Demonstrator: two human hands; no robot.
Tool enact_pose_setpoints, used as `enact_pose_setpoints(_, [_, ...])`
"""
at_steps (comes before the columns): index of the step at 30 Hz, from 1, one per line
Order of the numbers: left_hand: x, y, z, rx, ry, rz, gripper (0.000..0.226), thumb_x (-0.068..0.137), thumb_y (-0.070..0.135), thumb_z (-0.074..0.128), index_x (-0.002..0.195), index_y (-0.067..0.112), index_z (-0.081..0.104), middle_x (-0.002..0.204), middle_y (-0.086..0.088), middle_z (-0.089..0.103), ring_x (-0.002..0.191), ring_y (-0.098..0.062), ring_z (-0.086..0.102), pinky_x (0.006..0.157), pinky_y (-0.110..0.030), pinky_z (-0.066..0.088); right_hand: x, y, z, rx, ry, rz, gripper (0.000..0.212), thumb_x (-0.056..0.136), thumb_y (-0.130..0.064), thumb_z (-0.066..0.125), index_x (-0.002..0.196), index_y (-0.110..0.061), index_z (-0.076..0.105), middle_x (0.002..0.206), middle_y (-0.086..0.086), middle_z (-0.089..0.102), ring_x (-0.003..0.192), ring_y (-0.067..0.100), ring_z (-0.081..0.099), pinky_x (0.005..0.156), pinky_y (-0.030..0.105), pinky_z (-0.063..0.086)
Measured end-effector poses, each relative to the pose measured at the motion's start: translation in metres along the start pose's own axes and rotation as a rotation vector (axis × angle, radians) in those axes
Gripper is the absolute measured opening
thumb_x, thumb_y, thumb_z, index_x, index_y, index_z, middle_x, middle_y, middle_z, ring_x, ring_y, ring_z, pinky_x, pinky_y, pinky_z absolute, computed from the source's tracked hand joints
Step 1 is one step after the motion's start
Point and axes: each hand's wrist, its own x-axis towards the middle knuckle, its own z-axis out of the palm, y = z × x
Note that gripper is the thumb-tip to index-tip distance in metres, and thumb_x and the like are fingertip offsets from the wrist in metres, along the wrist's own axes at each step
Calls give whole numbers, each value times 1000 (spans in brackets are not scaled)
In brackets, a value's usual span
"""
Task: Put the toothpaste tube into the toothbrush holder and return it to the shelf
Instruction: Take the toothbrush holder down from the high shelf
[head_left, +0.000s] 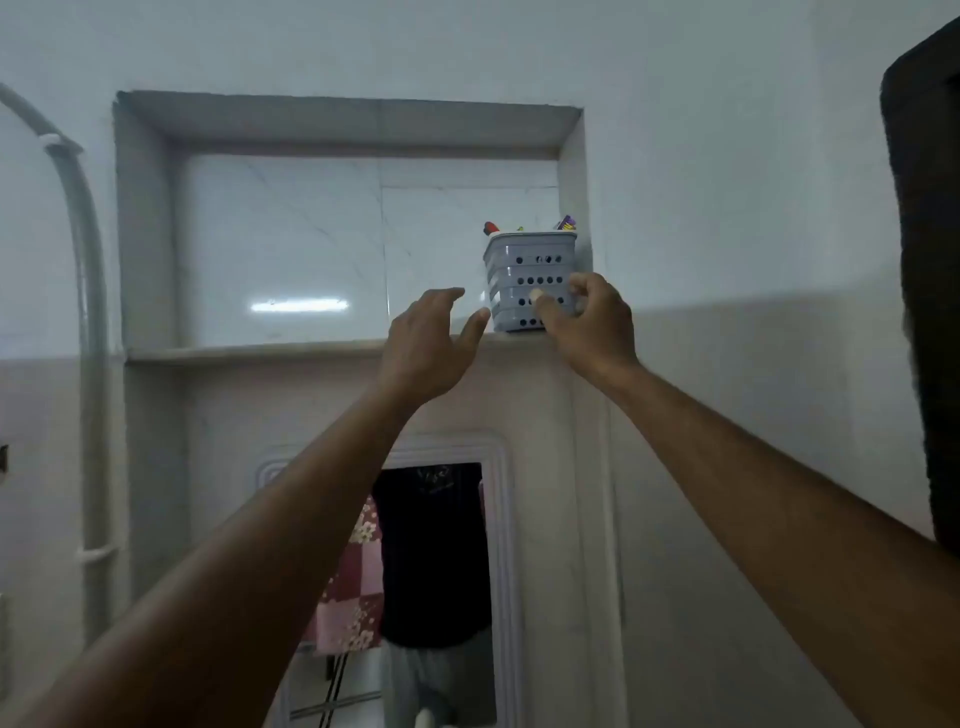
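Both bare forearms are seen nearest the camera, raised from the lower corners toward a recessed wall niche. Left hand (428, 345) is held spread, fingers loosely extended and thumb pointing toward the holder, nothing gripped; whether its thumb tip touches the holder's lower left corner cannot be told. Right hand (589, 322) is placed against the front and right side of the toothbrush holder (527, 270), thumb pressed on the perforated front face, fingers curled round the right side; a light grasp is suggested, firmness cannot be told. Toothbrush holder, grey-lilac plastic with rows of round holes, is seen upright on the shelf (260, 352), at the right end of the ledge near its front edge, close to the niche's right wall. Coloured tips are visible above the holder's rim: a red and dark one (491, 227) at the left, a purple one (566, 223) at the right, a small yellowish bit between; which of these is the toothpaste tube cannot be told. Marble-look tiles are seen at the niche's back with a light reflection. A grey pipe (85, 291) is clipped to the wall at the left. Below the shelf a white-framed mirror (436, 571) is mounted, dark clothing and a patterned pink cloth reflected in it. A dark object (930, 260) fills the right edge.
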Motion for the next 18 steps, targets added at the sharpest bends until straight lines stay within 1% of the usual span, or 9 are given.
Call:
enact_pose_setpoints(2, [9, -16, 9, 48, 7, 31, 63, 108, 57, 51, 153, 14, 56, 156, -7, 60, 143, -28, 57, 118, -45, 43, 5, 3, 12, -58, 33, 14, 70, 96, -56, 79, 148, -13, 59, 144, 6, 60, 126, 24, 64, 101, 35, 54])
enact_pose_setpoints(4, [12, -30, 21, 113, 14, 29, 59, 109, 56, 48, 150, 15, 60, 152, -7, 64, 138, -29, 61, 116, -46, 41, 6, 8, 23, -124, 68, 21, 77, 91, -61, 81, 146, -13, 57, 142, 7, 57, 128, 26, 61, 103, 41, 56])
enact_pose_setpoints(8, [12, -38, 39, 198, 108, 71, 52, 111, 56, 41, 136, 21, 71, 136, 0, 74, 122, -26, 71, 114, -45, 37, 10, 6, 41, -173, 121, 67, 103, 76, -80, 80, 145, -9, 53, 138, 8, 64, 125, 30, 65, 102, 50, 59])
enact_pose_setpoints(10, [10, -40, 41, 229, 116, 80, 52, 111, 56, 38, 128, 23, 75, 129, 2, 77, 114, -25, 73, 109, -45, 38, 10, 2, 46, -198, 136, 81, 108, 71, -86, 79, 142, -10, 53, 134, 6, 68, 121, 30, 68, 101, 49, 59])
enact_pose_setpoints(12, [9, -41, 41, 256, 115, 89, 51, 112, 53, 37, 120, 24, 77, 121, 2, 79, 107, -25, 74, 104, -45, 40, 12, -1, 49, -195, 139, 84, 106, 67, -85, 81, 139, -12, 54, 130, 4, 69, 117, 30, 71, 99, 49, 60])
enact_pose_setpoints(14, [8, -40, 41, 274, 116, 97, 50, 113, 51, 36, 112, 23, 78, 113, 3, 79, 102, -27, 74, 99, -45, 41, 14, -4, 48, -184, 146, 99, 106, 65, -80, 85, 138, -11, 54, 129, 6, 68, 117, 31, 70, 98, 48, 61])
enact_pose_setpoints(15, [8, -42, 42, 272, 117, 100, 50, 113, 51, 37, 112, 24, 78, 114, 3, 79, 101, -27, 74, 98, -45, 41, 14, -4, 46, -187, 161, 104, 108, 64, -78, 86, 140, -10, 53, 131, 8, 66, 119, 33, 68, 100, 48, 59])
enact_pose_setpoints(18, [7, -45, 42, 251, 125, 111, 47, 113, 51, 38, 121, 25, 76, 123, 4, 78, 108, -25, 73, 101, -45, 42, 13, -6, 40, -210, 209, 99, 115, 63, -79, 82, 148, -11, 45, 140, 11, 59, 127, 35, 60, 105, 51, 53])
